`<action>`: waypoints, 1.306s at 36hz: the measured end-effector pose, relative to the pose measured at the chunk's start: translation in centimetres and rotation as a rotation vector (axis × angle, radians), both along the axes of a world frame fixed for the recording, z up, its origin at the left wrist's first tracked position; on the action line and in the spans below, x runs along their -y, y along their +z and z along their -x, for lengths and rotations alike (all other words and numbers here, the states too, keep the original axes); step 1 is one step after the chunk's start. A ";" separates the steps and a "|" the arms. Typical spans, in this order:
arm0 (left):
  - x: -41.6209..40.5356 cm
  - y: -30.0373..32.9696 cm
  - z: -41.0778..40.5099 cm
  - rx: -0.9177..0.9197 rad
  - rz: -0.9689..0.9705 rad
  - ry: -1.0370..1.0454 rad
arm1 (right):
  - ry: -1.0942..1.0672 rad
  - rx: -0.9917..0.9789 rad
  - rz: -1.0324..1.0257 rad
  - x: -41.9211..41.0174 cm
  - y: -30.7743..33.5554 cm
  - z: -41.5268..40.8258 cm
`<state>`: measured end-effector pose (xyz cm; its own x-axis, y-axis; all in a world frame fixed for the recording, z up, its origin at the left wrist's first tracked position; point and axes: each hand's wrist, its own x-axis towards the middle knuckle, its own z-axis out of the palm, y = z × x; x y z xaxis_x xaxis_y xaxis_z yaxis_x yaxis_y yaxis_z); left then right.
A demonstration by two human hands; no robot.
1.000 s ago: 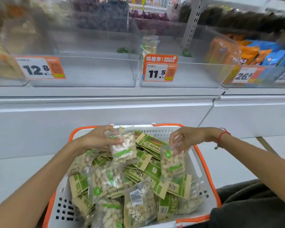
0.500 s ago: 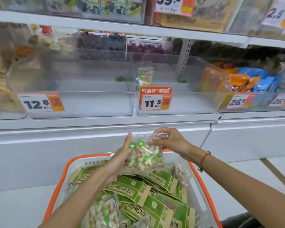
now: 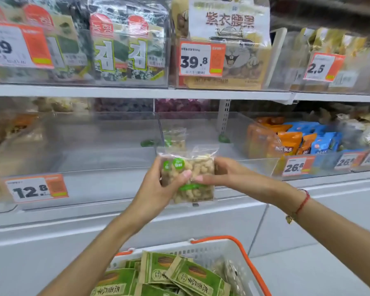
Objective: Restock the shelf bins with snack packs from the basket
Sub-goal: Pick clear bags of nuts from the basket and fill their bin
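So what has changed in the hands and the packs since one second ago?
Each hand then held its own nut pack over the basket. Now left hand and right hand grip the nut packs together, raised before the middle bin. Bins unchanged.

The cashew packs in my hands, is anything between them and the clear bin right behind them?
Nothing visible blocks the way. Both the left hand and the right hand hold the cashew packs just in front of the clear bin. Its top is open, and one similar pack stands at the back.
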<state>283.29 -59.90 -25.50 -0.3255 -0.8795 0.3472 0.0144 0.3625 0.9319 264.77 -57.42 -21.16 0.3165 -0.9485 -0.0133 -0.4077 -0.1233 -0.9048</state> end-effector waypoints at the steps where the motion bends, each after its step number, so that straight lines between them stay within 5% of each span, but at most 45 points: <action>1: 0.7 1.3 0.2 0.021 0.037 -0.016 | -0.025 -0.008 0.073 0.5 1.1 0.4; 7: 6.9 7.7 0.6 0.315 0.244 0.019 | -0.073 -0.106 0.487 4.3 5.5 2.5; 12: 11.4 8.4 1.9 0.483 0.281 0.062 | -0.112 -0.324 0.536 9.8 4.8 4.8; 20: 16.1 6.3 4.1 1.318 0.467 0.224 | -0.120 -0.652 0.096 15.9 2.3 5.1; 26: 17.4 5.3 5.6 1.696 0.599 0.270 | -0.166 -0.498 -0.245 19.1 -0.5 3.4; 47: 17.7 5.4 5.7 1.786 0.542 0.157 | -0.118 -0.463 -0.076 19.1 -0.7 2.1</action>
